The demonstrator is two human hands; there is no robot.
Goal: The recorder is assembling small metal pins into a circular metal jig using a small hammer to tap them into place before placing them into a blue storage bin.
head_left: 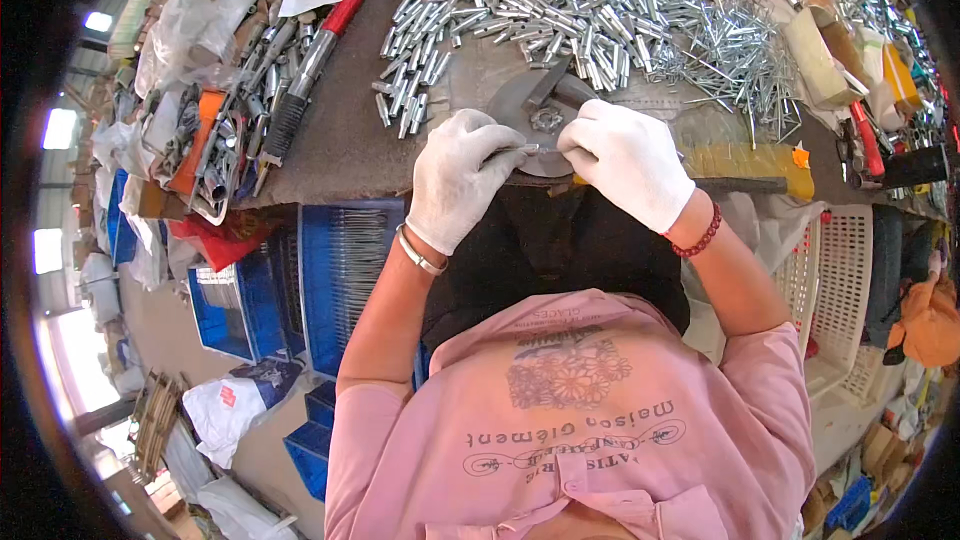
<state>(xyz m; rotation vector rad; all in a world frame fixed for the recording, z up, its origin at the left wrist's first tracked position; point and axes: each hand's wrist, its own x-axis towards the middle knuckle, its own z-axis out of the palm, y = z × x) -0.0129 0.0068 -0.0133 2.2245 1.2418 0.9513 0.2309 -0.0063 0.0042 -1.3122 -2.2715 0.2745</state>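
Note:
My left hand (462, 178), in a white knit glove, is closed, its thumb and fingertips pinching a small silver metal piece (531, 149). Just to the right, my right hand (632, 162), gloved the same way, has its fingers pressed together close to that piece; whatever they hold is hidden. Both hands are over the bench's near edge, in front of a round grey metal disc (510, 105). A dark hammer-shaped tool (546, 86) lies across the disc, beside a nut-like part (546, 119). Beyond spreads a heap of short silver metal sleeves (530, 5).
Thin metal pins (745, 70) are heaped at the right. A long red-and-black tool (318, 55) lies at the left among tools and plastic bags. Below the bench stand a blue crate (318, 290) of metal rods and a white plastic basket (842, 280).

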